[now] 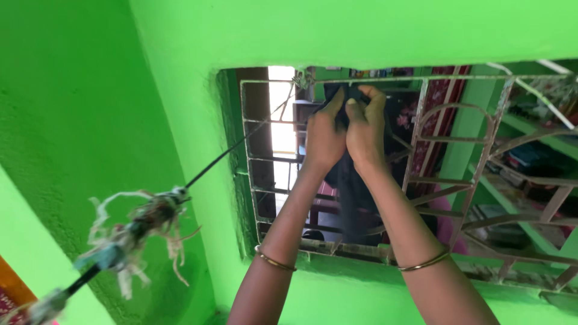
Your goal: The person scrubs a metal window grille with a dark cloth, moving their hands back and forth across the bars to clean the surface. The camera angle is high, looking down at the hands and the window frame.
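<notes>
Dark cloth (348, 180) pinched tight in both hands' grip (346, 129).

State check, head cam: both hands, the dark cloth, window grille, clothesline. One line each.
left hand: raised, gripping the dark cloth
right hand: raised, gripping the same cloth, touching the left
dark cloth: hanging down against the grille, top bunched in both hands
window grille: fixed in the opening, paint worn
clothesline: taut, tied to the grille's top corner, frayed scraps knotted on it

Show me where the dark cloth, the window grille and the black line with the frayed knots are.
dark cloth (349, 180), head view, hanging part below the hands.
window grille (415, 123), head view, an upright bar.
black line (223, 157), head view, bare stretch above the frayed knots.
</notes>
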